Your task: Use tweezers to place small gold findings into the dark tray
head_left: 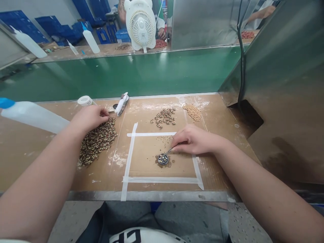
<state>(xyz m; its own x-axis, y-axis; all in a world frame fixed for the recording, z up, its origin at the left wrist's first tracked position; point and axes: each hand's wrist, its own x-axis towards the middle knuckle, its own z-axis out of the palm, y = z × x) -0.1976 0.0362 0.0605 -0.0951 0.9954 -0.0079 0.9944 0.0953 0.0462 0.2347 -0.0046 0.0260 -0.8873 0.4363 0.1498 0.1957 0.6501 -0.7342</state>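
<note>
the dark round piece [163, 160] shows pale spots; right fingers [181, 136] grip a slim tool [168, 151]; left fingers [103, 119], cannot tell.

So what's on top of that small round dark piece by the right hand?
On the round dark piece, small gold and pale bits show, too tiny to identify. The thin metal tool in the right hand crosses its upper edge, hiding whatever lies under the tip.

- This was a factory workshop.
- A glossy green conveyor-like belt [141, 76] crossed at twelve o'clock.
- Blue plastic crates [57, 31] stood near ten o'clock.
- Small dark-gold curved parts [98, 143] lay heaped towards eight o'clock.
</note>
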